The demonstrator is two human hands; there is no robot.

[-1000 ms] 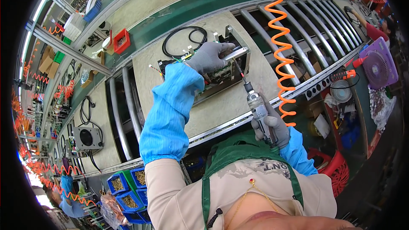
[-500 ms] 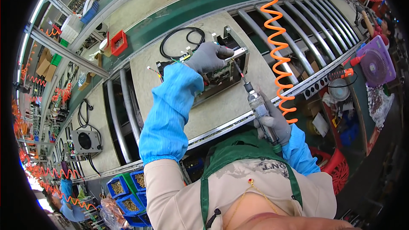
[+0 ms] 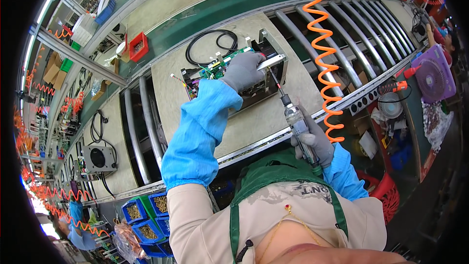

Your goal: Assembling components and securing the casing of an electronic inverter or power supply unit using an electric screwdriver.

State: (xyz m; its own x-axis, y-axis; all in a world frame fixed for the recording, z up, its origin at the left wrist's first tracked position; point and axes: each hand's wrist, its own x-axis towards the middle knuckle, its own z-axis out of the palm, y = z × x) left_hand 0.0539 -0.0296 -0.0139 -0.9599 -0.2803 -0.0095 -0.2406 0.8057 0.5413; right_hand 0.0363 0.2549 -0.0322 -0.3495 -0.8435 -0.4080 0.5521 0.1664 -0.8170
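My left hand (image 3: 243,70), in a grey glove, is closed at the near end of a silver metal bracket (image 3: 274,62) on an open electronic unit, fingertips against it. The unit's green circuit board (image 3: 221,64) and metal frame (image 3: 277,45) show around the hand; part of the unit is hidden under it. My right hand (image 3: 316,139), also gloved, is wrapped round a power screwdriver (image 3: 296,120) held at a tilt. Its red-banded bit points up to the bracket, with the tip at or close to it. A black cable (image 3: 193,53) lies coiled behind the unit.
The unit sits on a pale board (image 3: 171,110) on a roller conveyor (image 3: 342,44). An orange coiled hose (image 3: 320,44) hangs right of it. A red bin (image 3: 138,47) stands at the far left. Blue bins of screws (image 3: 146,231) are by my left elbow; another unit (image 3: 99,159) sits left.
My left hand has shifted slightly and its fingers have drawn in at the bracket, showing more of the circuit board. The screwdriver stays almost in place.
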